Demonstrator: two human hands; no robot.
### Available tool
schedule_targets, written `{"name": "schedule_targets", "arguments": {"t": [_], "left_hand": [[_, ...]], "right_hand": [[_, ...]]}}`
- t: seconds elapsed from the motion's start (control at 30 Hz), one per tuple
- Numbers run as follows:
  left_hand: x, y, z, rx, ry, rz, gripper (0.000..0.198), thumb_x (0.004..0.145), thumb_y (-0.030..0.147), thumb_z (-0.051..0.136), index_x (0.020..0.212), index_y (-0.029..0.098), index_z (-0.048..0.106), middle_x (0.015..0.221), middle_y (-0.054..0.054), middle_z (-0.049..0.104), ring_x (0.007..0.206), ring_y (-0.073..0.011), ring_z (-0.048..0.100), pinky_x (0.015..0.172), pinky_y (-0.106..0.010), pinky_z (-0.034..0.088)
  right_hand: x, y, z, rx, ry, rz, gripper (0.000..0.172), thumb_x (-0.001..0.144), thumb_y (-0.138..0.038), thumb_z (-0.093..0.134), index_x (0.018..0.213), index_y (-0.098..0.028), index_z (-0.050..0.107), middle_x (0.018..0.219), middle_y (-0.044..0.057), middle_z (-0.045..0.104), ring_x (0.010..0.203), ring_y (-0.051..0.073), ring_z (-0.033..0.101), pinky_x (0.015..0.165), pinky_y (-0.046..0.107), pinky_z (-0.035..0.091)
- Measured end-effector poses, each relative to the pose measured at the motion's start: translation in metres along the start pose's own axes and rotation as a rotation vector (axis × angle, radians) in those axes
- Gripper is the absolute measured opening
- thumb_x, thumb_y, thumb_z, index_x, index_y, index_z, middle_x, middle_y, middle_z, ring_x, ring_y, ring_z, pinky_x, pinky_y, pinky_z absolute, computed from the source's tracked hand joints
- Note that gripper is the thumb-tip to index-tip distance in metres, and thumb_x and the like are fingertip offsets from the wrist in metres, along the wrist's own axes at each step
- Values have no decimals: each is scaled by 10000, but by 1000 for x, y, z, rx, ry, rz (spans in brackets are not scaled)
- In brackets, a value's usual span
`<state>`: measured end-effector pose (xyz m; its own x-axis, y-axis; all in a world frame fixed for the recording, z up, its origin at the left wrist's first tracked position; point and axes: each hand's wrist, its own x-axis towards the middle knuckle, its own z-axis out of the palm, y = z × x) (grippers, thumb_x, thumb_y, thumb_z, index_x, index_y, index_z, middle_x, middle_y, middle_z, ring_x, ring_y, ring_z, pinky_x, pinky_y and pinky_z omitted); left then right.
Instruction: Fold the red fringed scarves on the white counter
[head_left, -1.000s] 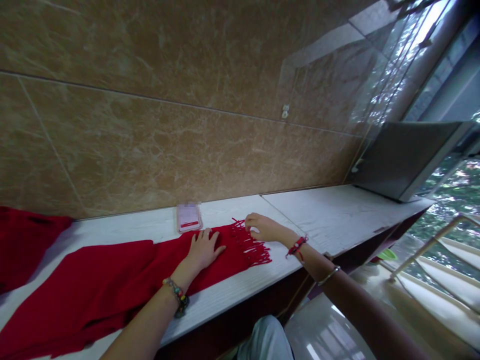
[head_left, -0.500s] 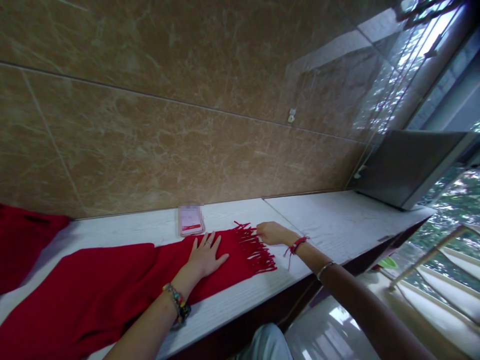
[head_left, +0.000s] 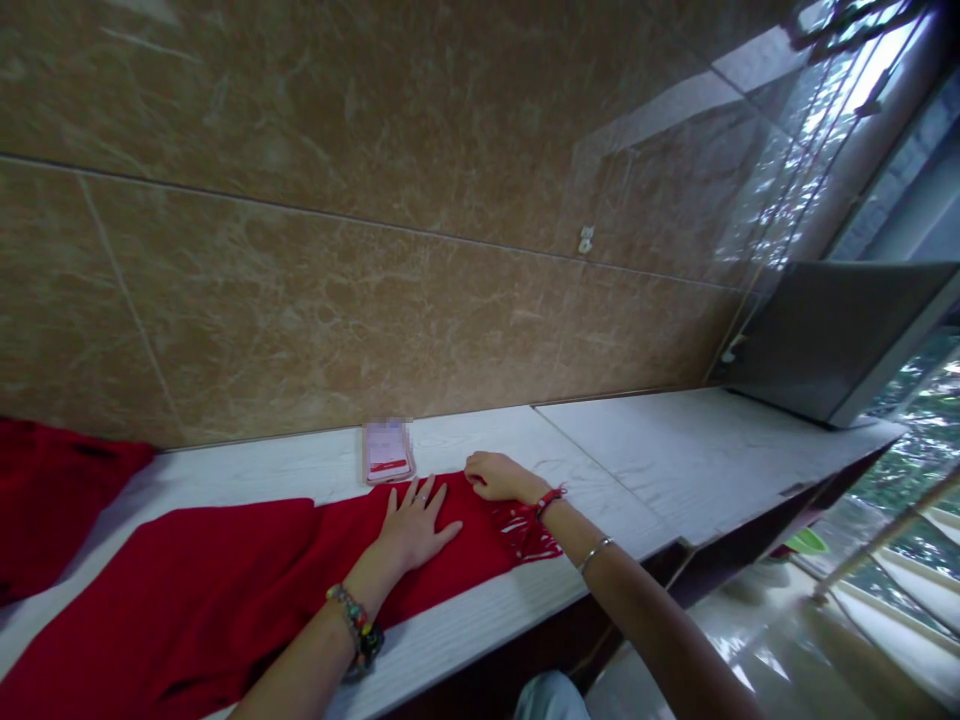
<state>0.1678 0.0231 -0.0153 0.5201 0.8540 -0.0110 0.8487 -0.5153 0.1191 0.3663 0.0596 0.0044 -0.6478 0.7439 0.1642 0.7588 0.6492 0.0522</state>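
A red fringed scarf (head_left: 247, 560) stretches along the white countertop. My left hand (head_left: 416, 525) lies flat on it with fingers spread, pressing the cloth close to the fringed end. My right hand (head_left: 499, 477) is closed at the scarf's far edge, beside the fringe (head_left: 529, 535); its fingers are curled and appear to pinch the cloth there, though the fingertips are mostly hidden. The wrist and forearm cover part of the fringe. Just beyond my left hand lies a phone (head_left: 388, 452) with a lit screen, close to the scarf's far edge.
The white countertop (head_left: 600, 430) runs along a brown tiled wall (head_left: 337, 300). More red cloth (head_left: 60, 500) is bunched at the far left. A dark grey box-shaped object (head_left: 832, 340) stands at the counter's right end. My knee (head_left: 551, 697) shows below the front edge.
My right hand has moved left from the fringe tips to the scarf's far edge, nearer my left hand. My left hand stays flat on the scarf. The view has shifted slightly.
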Motion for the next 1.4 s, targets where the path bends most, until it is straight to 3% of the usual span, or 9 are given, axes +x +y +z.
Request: {"name": "schedule_targets", "arguments": {"t": [0.27, 0.4, 0.53, 0.7, 0.8, 0.93, 1.03, 1.23, 1.4], "left_hand": [[0, 1, -5, 19, -37, -7, 693, 816, 611, 240, 1372, 197, 238, 1444, -101, 160, 1316, -312, 126, 1014, -557, 138], [0, 2, -6, 21, -37, -3, 685, 820, 602, 249, 1370, 194, 244, 1442, -107, 166, 1314, -314, 134, 1011, -558, 143], [1, 1, -6, 31, -36, -5, 674, 827, 590, 249, 1370, 190, 247, 1441, -100, 180, 1311, -313, 149, 1012, -554, 148], [-1, 0, -6, 34, -48, 1, 660, 836, 586, 234, 1373, 201, 234, 1449, -93, 153, 1320, -295, 122, 1023, -537, 148], [-1, 0, -7, 39, -53, 0, 658, 837, 587, 233, 1373, 205, 231, 1449, -98, 155, 1320, -293, 119, 1023, -537, 147], [0, -2, -5, 48, -43, 1, 663, 834, 597, 227, 1371, 208, 239, 1446, -99, 171, 1318, -292, 130, 1026, -528, 149], [1, -2, -3, 65, -35, -2, 657, 836, 593, 228, 1369, 209, 246, 1446, -92, 176, 1317, -286, 142, 1032, -514, 146], [0, -1, -4, 74, -44, -9, 646, 842, 587, 222, 1375, 222, 222, 1454, -78, 150, 1322, -278, 122, 1033, -517, 143], [0, 0, -6, 77, -55, -4, 646, 842, 587, 220, 1372, 217, 233, 1449, -88, 166, 1319, -284, 132, 1030, -527, 142]], "right_hand": [[-34, 47, 0, -47, 0, 292, 169, 731, -101, 451, 739, -147, 614, 804, 71, 618, 764, 152, 545, 695, 247, 396], [-24, 28, 2, 83, 194, 135, 202, 712, -76, 471, 845, -150, 603, 872, 66, 614, 870, 158, 520, 784, 268, 397], [-8, 13, 8, 84, 116, 2, 200, 724, -69, 469, 843, -158, 603, 874, 53, 613, 858, 148, 524, 774, 250, 403], [-23, 42, 10, -55, 66, 298, 183, 777, -106, 442, 776, -142, 620, 846, 95, 620, 806, 167, 554, 705, 257, 417], [-33, 54, 7, -54, 106, 367, 206, 767, -65, 427, 757, -121, 624, 824, 113, 617, 807, 174, 556, 719, 268, 418], [-21, 31, 4, 64, 192, 197, 213, 742, -52, 460, 856, -137, 618, 893, 64, 619, 891, 139, 529, 815, 235, 393], [-6, 10, 6, 134, 150, 52, 215, 750, -69, 468, 878, -156, 617, 911, 44, 624, 892, 126, 530, 815, 219, 392], [-18, 35, 9, -29, 33, 430, 235, 816, -123, 403, 846, -123, 636, 883, 130, 629, 860, 187, 573, 738, 270, 417], [-22, 41, 6, -20, 83, 437, 237, 801, -91, 406, 891, -120, 623, 919, 118, 619, 899, 175, 554, 774, 265, 410]]}}
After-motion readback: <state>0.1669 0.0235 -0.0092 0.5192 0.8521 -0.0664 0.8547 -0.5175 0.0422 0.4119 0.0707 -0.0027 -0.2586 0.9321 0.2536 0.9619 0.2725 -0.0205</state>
